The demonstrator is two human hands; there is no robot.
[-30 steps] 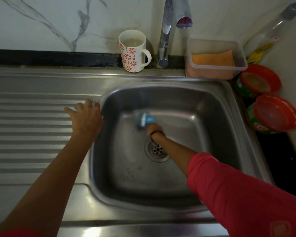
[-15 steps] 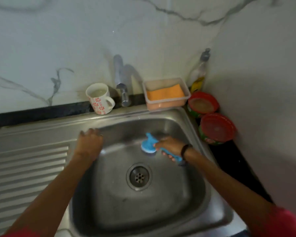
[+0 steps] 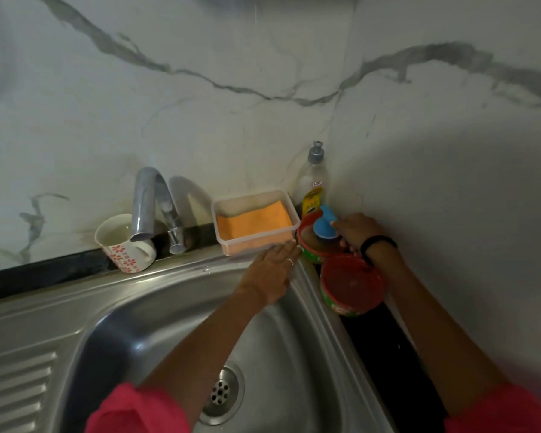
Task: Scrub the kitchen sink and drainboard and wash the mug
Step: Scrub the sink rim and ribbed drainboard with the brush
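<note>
The right hand (image 3: 356,231) pinched the light, stiff brush (image 3: 324,225) by its likely slippery handle over the tub (image 3: 313,245), while the left hand (image 3: 270,273) lay spread on the sink (image 3: 169,295) rim.

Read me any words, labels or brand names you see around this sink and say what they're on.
No text is legible.
Soap bottle: small white sticker and yellow label, both too blurred.
Nearer red-lidded tub: green printed band, too blurred.
Farther tub: print unreadable.
Mug: flowers only, no words.
</note>
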